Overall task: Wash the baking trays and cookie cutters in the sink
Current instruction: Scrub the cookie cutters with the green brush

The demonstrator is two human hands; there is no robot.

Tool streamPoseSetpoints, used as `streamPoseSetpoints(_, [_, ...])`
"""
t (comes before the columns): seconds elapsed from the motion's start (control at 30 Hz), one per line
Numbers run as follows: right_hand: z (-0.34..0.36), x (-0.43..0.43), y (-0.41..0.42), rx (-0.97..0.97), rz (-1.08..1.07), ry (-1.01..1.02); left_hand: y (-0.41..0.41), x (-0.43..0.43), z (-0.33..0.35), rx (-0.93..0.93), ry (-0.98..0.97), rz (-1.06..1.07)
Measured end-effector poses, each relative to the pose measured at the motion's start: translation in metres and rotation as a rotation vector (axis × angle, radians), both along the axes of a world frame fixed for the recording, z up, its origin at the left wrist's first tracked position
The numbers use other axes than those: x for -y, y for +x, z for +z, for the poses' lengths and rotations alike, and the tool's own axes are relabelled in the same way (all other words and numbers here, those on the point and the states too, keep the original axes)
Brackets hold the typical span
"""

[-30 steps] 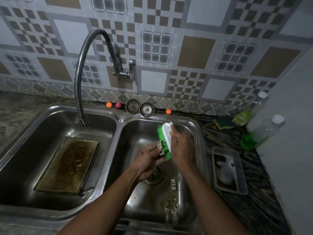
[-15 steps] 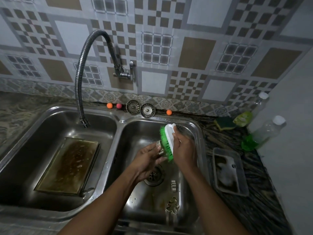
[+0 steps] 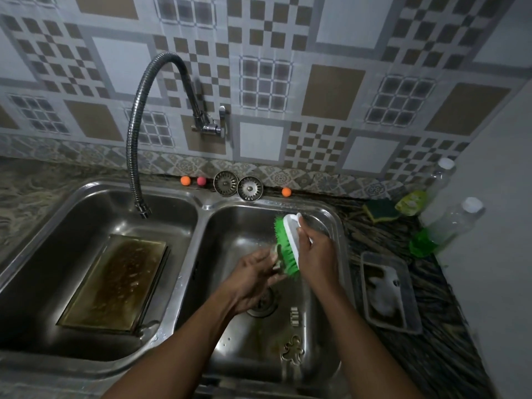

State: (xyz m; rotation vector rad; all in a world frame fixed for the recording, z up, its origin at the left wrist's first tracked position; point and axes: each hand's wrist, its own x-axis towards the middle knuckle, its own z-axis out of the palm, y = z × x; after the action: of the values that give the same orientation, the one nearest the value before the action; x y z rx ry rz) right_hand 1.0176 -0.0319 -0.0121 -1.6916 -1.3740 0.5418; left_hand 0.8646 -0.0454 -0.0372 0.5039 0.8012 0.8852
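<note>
Over the right sink basin point(image 3: 331, 217), my right hand point(image 3: 316, 251) grips a white scrub brush with green bristles point(image 3: 285, 246). The bristles press against a small metal cookie cutter point(image 3: 277, 259) that my left hand point(image 3: 253, 280) pinches at the fingertips; most of the cutter is hidden. On the basin floor lie a gingerbread-man cutter point(image 3: 293, 348) and a small ridged cutter point(image 3: 294, 315). A dirty, brown-stained baking tray point(image 3: 115, 283) lies flat in the left basin point(image 3: 34, 254).
The flexible faucet point(image 3: 138, 156) ends over the left basin. Two strainer plugs point(image 3: 239, 185) and small coloured balls point(image 3: 185, 180) line the back ledge. On the right counter sit a soapy plastic container point(image 3: 388, 292), a sponge point(image 3: 380, 210) and two bottles point(image 3: 449, 223).
The brush has slid slightly along the cutter between my hands. Both hands stay over the right basin.
</note>
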Motion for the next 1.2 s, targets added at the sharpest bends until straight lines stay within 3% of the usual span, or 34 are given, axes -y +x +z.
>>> streamPoseSetpoints(0.3, [0.003, 0.012, -0.013, -0.028, 0.071, 0.063, 0.002, -0.005, -0.001, 0.047, -0.053, 0.078])
streamPoseSetpoints(0.53, [-0.004, -0.002, 0.005, 0.016, -0.027, -0.044, 0.0, -0.004, -0.001, 0.044, -0.006, 0.047])
streamPoseSetpoints(0.73, [0.001, 0.011, -0.006, 0.017, 0.022, 0.067, 0.002, -0.009, -0.004, 0.04, -0.02, 0.068])
streamPoseSetpoints(0.83, [-0.004, 0.007, -0.006, 0.059, -0.005, -0.013, 0.002, -0.006, -0.004, 0.05, -0.018, 0.056])
streamPoseSetpoints(0.9, [-0.006, 0.006, 0.001, 0.079, -0.017, -0.082, -0.004, -0.004, 0.0, -0.093, 0.02, 0.06])
streamPoseSetpoints(1.0, [-0.005, 0.01, 0.005, 0.075, -0.043, -0.113, -0.02, -0.01, 0.012, -0.525, 0.177, 0.129])
streamPoseSetpoints(1.1, [-0.002, 0.017, -0.001, 0.047, -0.019, -0.049, -0.038, -0.022, 0.028, -0.723, 0.324, 0.199])
streamPoseSetpoints(1.2, [0.002, 0.021, -0.012, 0.06, 0.002, -0.035, -0.055, -0.025, 0.041, -1.127, 0.533, 0.027])
